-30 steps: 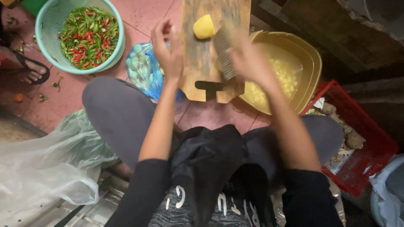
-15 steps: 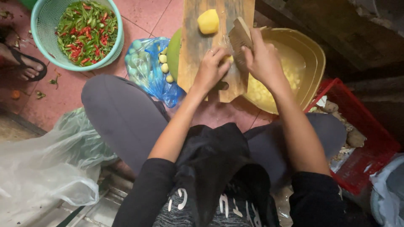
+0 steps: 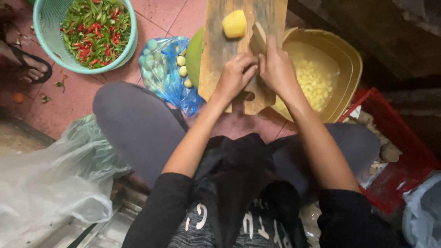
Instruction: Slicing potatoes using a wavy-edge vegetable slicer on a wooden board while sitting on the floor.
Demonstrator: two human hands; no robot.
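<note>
Cutting board [image 3: 220, 55] centre, before the knees; peeled potato [image 3: 234, 24] on its far end; bowl of diced pieces [image 3: 342, 87] right; bag [image 3: 167, 73] left; chilli basket [image 3: 50, 50] far left; crate [image 3: 404, 160] right.

One potato half [image 3: 234, 23], two basins [image 3: 53, 34] [image 3: 342, 62], three bags (perhaps more).

Red and green chilies [image 3: 94, 30] are seen in a teal basket [image 3: 48, 43]; the peeled potato [image 3: 234, 23] is yellow, the crate [image 3: 404, 170] red.

Floor: pink-red tiles [image 3: 82, 98], pale grout lines | Upper right: dark wooden structure [image 3: 367, 41], shadowed | Lower left: grey concrete step [image 3: 14, 142] | Light: dim, indoor, soft shadows
</note>
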